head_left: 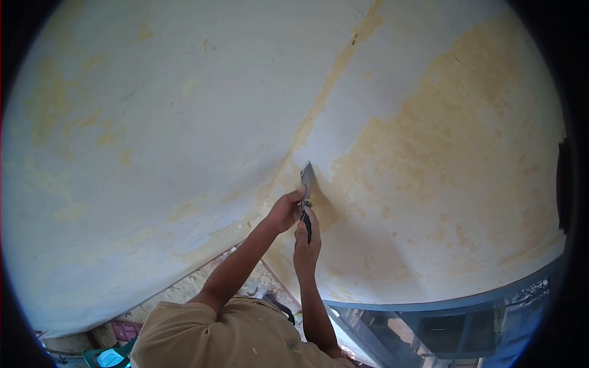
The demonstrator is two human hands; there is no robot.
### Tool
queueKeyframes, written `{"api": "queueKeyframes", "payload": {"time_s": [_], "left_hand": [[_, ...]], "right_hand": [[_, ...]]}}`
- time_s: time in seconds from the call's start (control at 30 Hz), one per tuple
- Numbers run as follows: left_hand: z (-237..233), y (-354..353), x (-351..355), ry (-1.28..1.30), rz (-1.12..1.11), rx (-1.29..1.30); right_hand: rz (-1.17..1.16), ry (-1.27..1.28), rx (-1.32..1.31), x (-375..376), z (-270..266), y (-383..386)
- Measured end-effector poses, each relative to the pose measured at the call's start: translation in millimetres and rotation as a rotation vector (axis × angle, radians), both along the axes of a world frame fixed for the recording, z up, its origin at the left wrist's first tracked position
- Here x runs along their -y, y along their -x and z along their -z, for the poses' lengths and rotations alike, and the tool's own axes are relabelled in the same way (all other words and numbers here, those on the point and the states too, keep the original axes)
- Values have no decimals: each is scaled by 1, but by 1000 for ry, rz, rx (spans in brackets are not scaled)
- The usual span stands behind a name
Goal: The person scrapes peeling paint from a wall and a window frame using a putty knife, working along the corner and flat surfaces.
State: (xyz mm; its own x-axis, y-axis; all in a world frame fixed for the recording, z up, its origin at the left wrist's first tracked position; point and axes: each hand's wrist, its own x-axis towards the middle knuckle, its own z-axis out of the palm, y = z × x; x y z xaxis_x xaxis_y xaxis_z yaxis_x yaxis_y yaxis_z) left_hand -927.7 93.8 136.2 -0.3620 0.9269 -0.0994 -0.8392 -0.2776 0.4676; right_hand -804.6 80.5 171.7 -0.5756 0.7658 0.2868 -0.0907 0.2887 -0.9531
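Observation:
Both my arms reach up toward the corner where two walls meet. A metal scraper (307,176) has its blade pressed against the wall right at that corner. My left hand (284,211) grips the scraper just below the blade. My right hand (305,250) is closed around its black handle (308,232) from underneath. The wall (184,122) to the left is mostly white with pale yellow spots. The wall (442,153) to the right shows a large yellow patch where the white coat is gone.
A blue-grey window frame (454,303) with glass runs along the lower right. Rough ground with rubble (184,288) lies below the left wall. A teal object (109,356) and a pink crate-like thing (126,331) sit at the bottom left. My tan shirt (233,337) fills the bottom centre.

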Motion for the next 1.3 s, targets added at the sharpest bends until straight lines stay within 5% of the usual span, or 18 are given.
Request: {"api": "queueKeyframes", "payload": {"time_s": [0.13, 0.37, 0.57, 0.73, 1.07, 1.3], "left_hand": [[-13, 19, -1, -10, -18, -8], [-32, 4, -5, -56, -38, 4], [-40, 5, 1, -16, 4, 25], [-49, 13, -6, -6, -44, 69], [-24, -45, -1, 16, 104, -18], [-30, -19, -1, -6, 86, -4]], "right_hand": [[-1, -205, 85, -13, -6, 19], [5, -72, 33, -3, -27, 11], [24, -256, 89, 1, -40, 17], [-33, -66, 80, -3, -57, 24], [100, -117, 113, 6, -24, -39], [98, -116, 193, 2, -55, -17]]}}
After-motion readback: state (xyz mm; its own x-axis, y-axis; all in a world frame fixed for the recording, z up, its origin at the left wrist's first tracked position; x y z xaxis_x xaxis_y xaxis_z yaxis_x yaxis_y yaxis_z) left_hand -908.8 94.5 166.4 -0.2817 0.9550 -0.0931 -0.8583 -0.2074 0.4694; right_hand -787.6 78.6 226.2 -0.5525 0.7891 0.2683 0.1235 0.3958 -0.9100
